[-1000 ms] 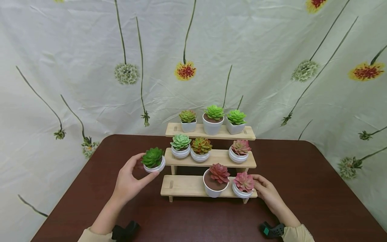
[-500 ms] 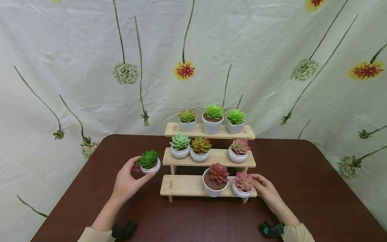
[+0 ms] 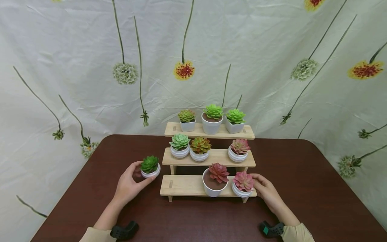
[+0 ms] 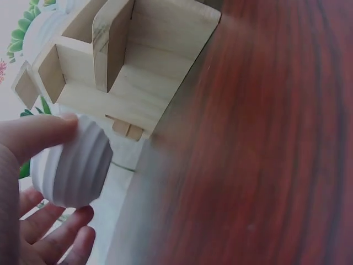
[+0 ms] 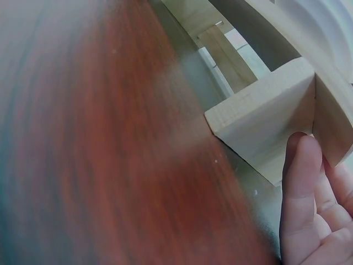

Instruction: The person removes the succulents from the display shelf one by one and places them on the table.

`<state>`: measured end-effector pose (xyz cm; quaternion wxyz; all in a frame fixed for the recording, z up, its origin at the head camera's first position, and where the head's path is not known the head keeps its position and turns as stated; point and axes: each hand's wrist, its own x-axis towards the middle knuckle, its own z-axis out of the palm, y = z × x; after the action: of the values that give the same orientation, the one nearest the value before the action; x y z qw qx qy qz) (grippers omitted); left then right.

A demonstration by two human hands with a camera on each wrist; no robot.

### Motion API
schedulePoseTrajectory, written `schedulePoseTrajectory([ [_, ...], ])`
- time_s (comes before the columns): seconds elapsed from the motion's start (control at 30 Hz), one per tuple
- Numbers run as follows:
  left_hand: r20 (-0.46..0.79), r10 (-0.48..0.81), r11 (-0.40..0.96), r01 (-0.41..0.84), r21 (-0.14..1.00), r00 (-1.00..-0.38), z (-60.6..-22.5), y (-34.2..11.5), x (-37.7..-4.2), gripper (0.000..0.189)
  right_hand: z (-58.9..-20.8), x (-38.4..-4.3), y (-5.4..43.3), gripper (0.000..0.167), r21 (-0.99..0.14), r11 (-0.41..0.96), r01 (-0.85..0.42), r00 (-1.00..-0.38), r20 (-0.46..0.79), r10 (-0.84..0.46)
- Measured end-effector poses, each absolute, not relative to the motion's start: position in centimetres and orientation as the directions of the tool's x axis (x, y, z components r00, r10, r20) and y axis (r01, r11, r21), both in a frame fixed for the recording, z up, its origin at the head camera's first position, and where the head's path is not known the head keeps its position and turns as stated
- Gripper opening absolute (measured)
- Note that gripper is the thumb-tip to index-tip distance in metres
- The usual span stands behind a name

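My left hand (image 3: 128, 184) grips a small white ribbed pot (image 4: 74, 163) with a dark green succulent (image 3: 149, 164), left of the wooden plant stand (image 3: 184, 185). Its thumb presses one side and the fingers curl round the other; the left wrist view shows the pot from below. At the right end of the stand's bottom shelf, my right hand (image 3: 267, 191) holds the shelf end, with the thumb against the wooden leg (image 5: 265, 121). A pink succulent (image 3: 243, 181) in a ribbed white pot stands right beside those fingers.
A red succulent (image 3: 219, 172) in a larger pot shares the bottom shelf. The middle tier bears a pale green (image 3: 180, 142), an orange-green (image 3: 201, 145) and a pink succulent (image 3: 240, 147). Three green plants (image 3: 213, 111) line the top. A flowered cloth (image 3: 257, 40) hangs behind the dark table (image 3: 193, 222).
My left hand has carried the dark green succulent slightly left, away from the middle shelf, and then lower. The right hand stays at the stand's end.
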<state>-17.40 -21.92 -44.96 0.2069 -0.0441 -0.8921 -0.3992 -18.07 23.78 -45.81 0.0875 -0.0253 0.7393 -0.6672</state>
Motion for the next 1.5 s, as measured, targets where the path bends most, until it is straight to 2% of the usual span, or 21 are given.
schedulePoseTrajectory([
  [0.6,0.341,-0.052,0.692,0.212,0.69,-0.939,-46.7,-22.1,-17.7,0.062,-45.7,-18.3,23.7,0.04,-0.991,0.115,0.074,-0.982,-0.093,-0.164],
  [1.03,0.286,-0.061,0.616,0.189,0.764,-0.956,-45.5,-22.1,-17.6,0.071,-46.1,-18.0,23.8,0.038,-0.993,0.092,0.074,-0.982,-0.089,-0.165],
  [1.27,0.406,-0.059,0.635,0.28,0.72,-0.912,-43.4,-21.8,-17.1,0.064,-46.0,-18.1,23.8,0.038,-0.993,0.087,0.076,-0.983,-0.089,-0.159],
  [1.37,0.497,-0.056,0.637,0.352,0.686,-0.866,-42.4,-21.0,-16.8,0.058,-46.0,-18.1,23.8,0.038,-0.993,0.091,0.08,-0.983,-0.093,-0.156],
  [1.5,0.631,-0.043,0.636,0.465,0.615,-0.775,-41.3,-19.5,-16.5,0.052,-46.1,-18.1,23.8,0.038,-0.992,0.096,0.079,-0.984,-0.094,-0.153],
])
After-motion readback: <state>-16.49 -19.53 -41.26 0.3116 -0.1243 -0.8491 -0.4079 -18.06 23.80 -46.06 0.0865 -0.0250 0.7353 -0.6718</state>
